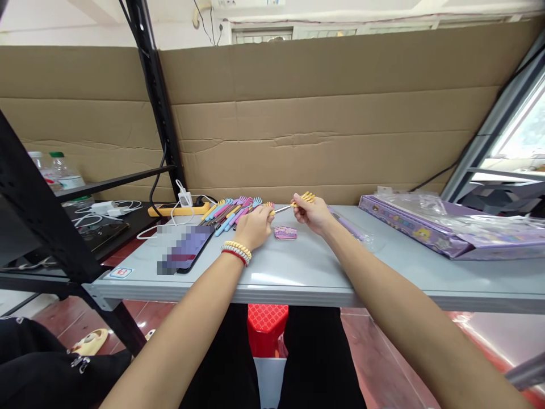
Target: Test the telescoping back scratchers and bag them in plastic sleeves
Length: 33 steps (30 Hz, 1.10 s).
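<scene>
My right hand (310,214) pinches a yellow back scratcher (307,197) close to its claw-shaped head. A thin metal rod runs from there to my left hand (254,225), whose closed fingers grip the other end. Beside my left hand, a pile of back scratchers (227,213) in pink, blue, purple and yellow lies with claw heads toward the back. Between my hands, on the grey tabletop (298,267), rests a small stack of pink-purple printed cards (285,233). My left fingers partly cover the nearest scratchers.
A phone (189,249) lies left of the pile, near a yellow power strip (181,209) with white cables. Farther right is a purple printed box (426,227) with clear plastic on it. A plastic-wrapped purple item (347,223) sits behind my right wrist. Cardboard (298,125) walls the back.
</scene>
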Available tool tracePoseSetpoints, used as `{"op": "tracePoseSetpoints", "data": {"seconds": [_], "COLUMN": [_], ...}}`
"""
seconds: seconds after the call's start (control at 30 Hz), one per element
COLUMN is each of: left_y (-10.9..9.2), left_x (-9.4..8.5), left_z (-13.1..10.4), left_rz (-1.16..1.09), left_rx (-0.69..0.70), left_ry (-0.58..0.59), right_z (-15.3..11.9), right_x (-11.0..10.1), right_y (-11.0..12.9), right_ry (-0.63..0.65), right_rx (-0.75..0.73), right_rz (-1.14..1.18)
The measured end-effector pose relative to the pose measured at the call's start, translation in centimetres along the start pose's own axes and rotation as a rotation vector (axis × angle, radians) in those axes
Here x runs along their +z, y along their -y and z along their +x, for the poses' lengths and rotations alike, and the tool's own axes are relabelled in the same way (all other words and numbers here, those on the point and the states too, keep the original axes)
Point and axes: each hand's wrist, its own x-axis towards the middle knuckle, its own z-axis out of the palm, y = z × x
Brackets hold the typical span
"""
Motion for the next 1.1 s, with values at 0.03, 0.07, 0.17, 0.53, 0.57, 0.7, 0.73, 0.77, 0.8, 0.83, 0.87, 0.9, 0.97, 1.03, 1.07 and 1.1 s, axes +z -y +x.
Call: {"op": "tracePoseSetpoints", "data": {"seconds": [0.03, 0.07, 0.17, 0.53, 0.57, 0.7, 0.73, 0.77, 0.8, 0.83, 0.87, 0.9, 0.97, 1.03, 1.07, 1.1], "left_y": [-0.2, -0.3, -0.7, 8.8, 9.7, 10.9, 10.8, 10.7, 10.6, 10.5, 10.4, 10.4, 10.4, 9.9, 9.4, 8.5], "left_x": [-0.3, -0.6, -1.8, -11.8, -12.4, -13.0, -13.0, -13.0, -13.0, -13.0, -13.0, -13.0, -12.9, -12.8, -12.7, -12.5], "left_z": [-0.1, -0.2, -0.7, -8.6, -9.2, -10.5, -10.6, -10.6, -10.6, -10.8, -11.0, -11.5, -12.9, -14.5, -15.3, -15.9], "left_rz": [0.035, 0.071, 0.168, 0.318, 0.341, 0.403, 0.411, 0.423, 0.440, 0.455, 0.461, 0.455, 0.409, 0.342, 0.306, 0.256], "left_rx": [0.007, 0.017, 0.058, 0.143, 0.145, 0.185, 0.195, 0.199, 0.192, 0.174, 0.152, 0.129, 0.085, 0.050, 0.034, 0.046], "left_ry": [-0.002, -0.002, -0.006, -0.092, -0.087, -0.062, -0.075, -0.090, -0.114, -0.136, -0.154, -0.165, -0.169, -0.163, -0.155, -0.100], "right_z": [-0.2, -0.5, -1.6, -10.8, -11.7, -13.5, -13.5, -13.3, -13.0, -12.7, -12.5, -12.3, -12.1, -12.3, -12.4, -12.6], "right_x": [0.0, 0.1, -0.3, -15.4, -16.6, -18.5, -18.4, -18.1, -17.8, -17.4, -17.0, -16.7, -15.9, -14.7, -13.7, -12.4], "right_y": [0.3, 0.6, 1.8, 8.0, 8.2, 7.8, 7.6, 7.4, 7.3, 7.1, 7.0, 6.9, 6.9, 6.9, 6.8, 6.6], "right_ry": [-0.010, -0.020, -0.047, -0.561, -0.575, -0.563, -0.577, -0.598, -0.630, -0.667, -0.707, -0.748, -0.832, -0.875, -0.861, -0.817], "right_rx": [0.004, 0.003, -0.021, -0.241, -0.264, -0.280, -0.277, -0.278, -0.286, -0.299, -0.319, -0.341, -0.385, -0.418, -0.422, -0.420], "right_rz": [-0.022, -0.038, -0.056, -0.136, -0.146, -0.191, -0.190, -0.179, -0.162, -0.137, -0.104, -0.060, 0.038, 0.106, 0.116, 0.109]}}
